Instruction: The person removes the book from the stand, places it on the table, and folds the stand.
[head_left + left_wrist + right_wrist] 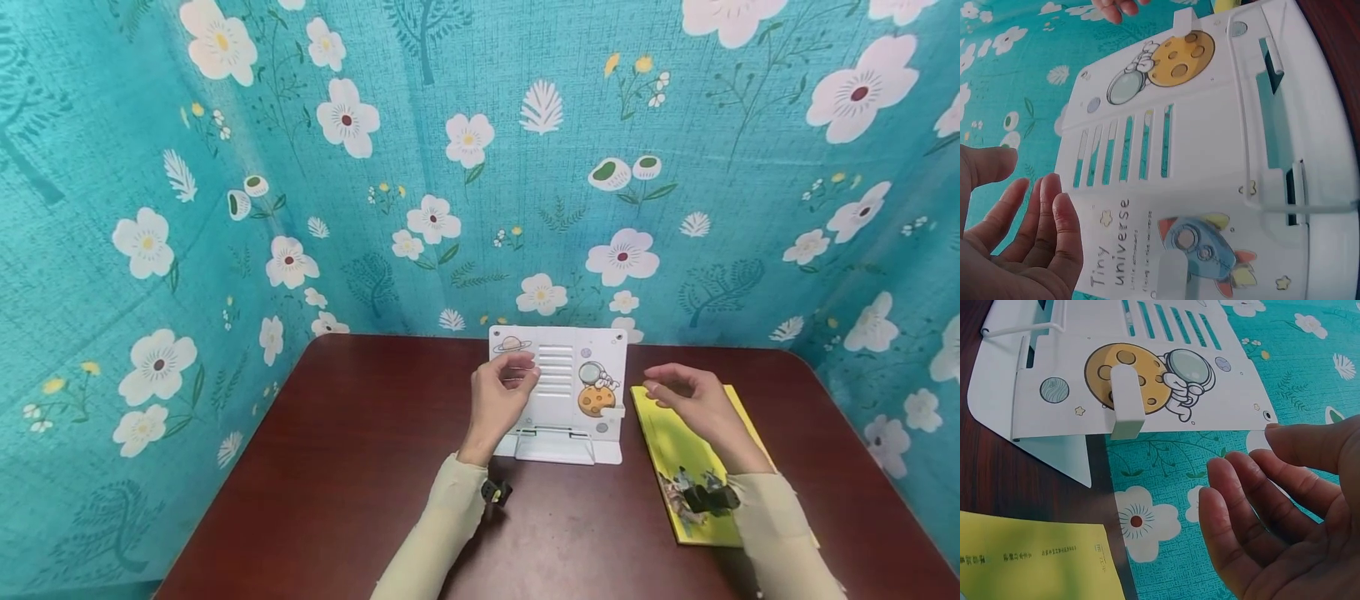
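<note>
White metal, by the look of it: book stand (555, 410) unfolded on the dark red worktop (360, 442), near its far edge, before a teal flowered curtain (420, 275). Panel raised and leaning back; wire bar (1025, 329) out at the foot; a white clip (1126, 394) shows on the panel's right side.

Hands: both empty. Left hand (497, 408) in front of the panel's left part, fingers loosely bent, thumb apart. Right hand (701, 408) above the yellow book (675, 442), relaxed. Its thumb overlaps the stand's corner in the right wrist view, but the head view shows a gap; judged not touching.

Progress: stand is up by itself, so its setting-up appears finished, or nearly so. Book lies flat on the worktop to the right of the stand, apart from it; nothing rests on the wire bar.

Obscured: left hand covers the rocket (1200, 245) in the head view; the left wrist view shows it. Right sleeve (780, 517) and wrist camera (712, 498) hide part of the book's cover. Book's lettering too small to read. Rear support not visible; palms cut off in both wrist views.
</note>
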